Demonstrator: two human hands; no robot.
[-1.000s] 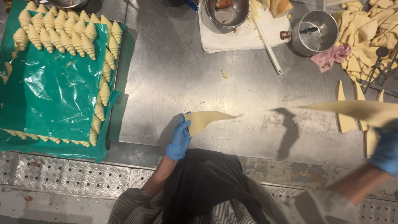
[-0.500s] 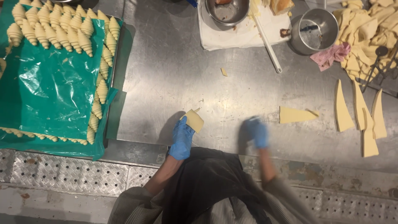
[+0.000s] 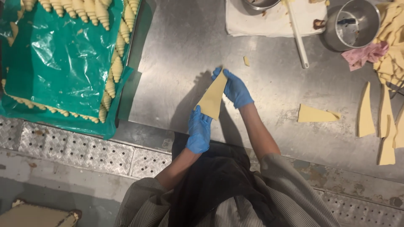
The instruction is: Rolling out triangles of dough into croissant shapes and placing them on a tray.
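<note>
Dough triangle (image 3: 211, 99) stretched between your hands, left hand (image 3: 199, 130) pinching its wide end, right hand (image 3: 235, 88) gripping the tip — above the steel worktop (image 3: 269, 101).

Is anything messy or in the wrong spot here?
A little. A dough scrap lies loose on the table, a pink rag sits crumpled by the pot, and the cloth is stained. Hands and dough triangle look fine.

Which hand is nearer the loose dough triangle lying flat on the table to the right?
Right. The right hand is beside the loose dough triangle; the left hand is farther off, behind the held dough triangle.
</note>
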